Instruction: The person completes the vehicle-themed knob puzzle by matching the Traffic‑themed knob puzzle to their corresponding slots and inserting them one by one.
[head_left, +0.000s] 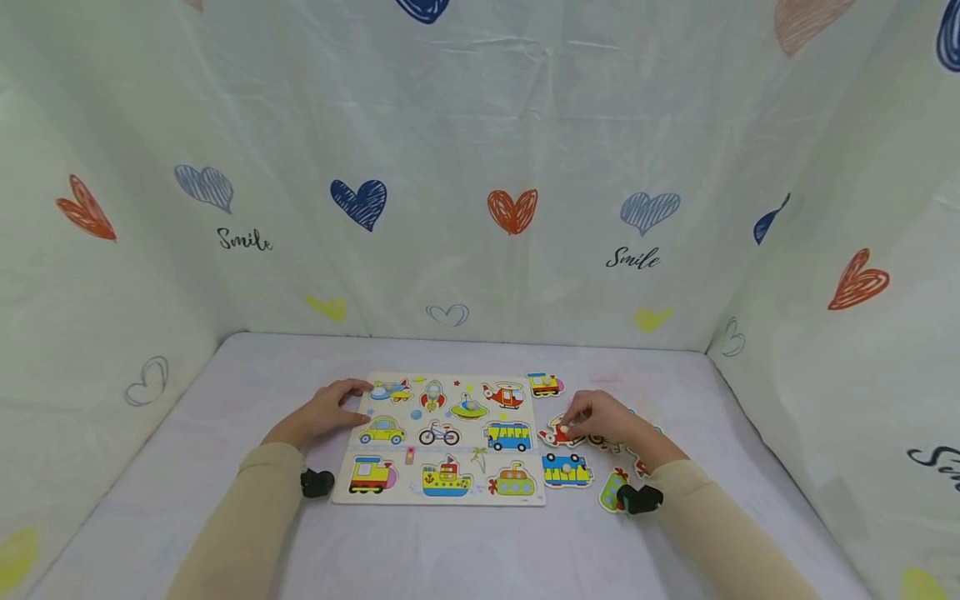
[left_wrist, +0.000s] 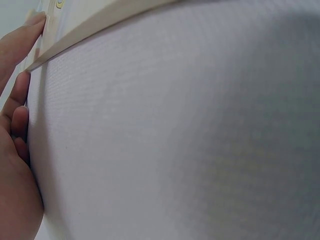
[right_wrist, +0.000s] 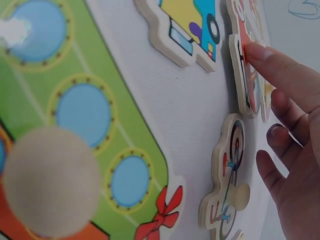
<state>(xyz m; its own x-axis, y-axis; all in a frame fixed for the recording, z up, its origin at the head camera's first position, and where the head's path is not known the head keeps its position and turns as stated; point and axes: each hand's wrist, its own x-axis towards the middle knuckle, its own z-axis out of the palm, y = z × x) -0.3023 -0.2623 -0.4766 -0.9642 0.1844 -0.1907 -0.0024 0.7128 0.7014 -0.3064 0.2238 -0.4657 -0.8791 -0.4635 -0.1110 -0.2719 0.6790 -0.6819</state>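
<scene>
A wooden puzzle board (head_left: 450, 457) with pictures of vehicles lies flat on the table. My left hand (head_left: 322, 412) rests at its upper left edge; in the left wrist view the thumb (left_wrist: 30, 32) touches the board's face and the other fingers lie along its side. To the right of the board, my right hand (head_left: 603, 417) holds a red helicopter piece (head_left: 551, 435) by fingertips and thumb, low over the table. The right wrist view has the index finger (right_wrist: 270, 60) on the piece's red face.
Beside the board lie a train piece (head_left: 545, 384), an upside-down bus piece (head_left: 566, 471) and a green submarine piece (head_left: 612, 490) with a round knob. A bicycle piece (right_wrist: 232, 175) lies below the right hand, partly hidden in the head view. Heart-printed curtains (head_left: 450, 267) enclose the table.
</scene>
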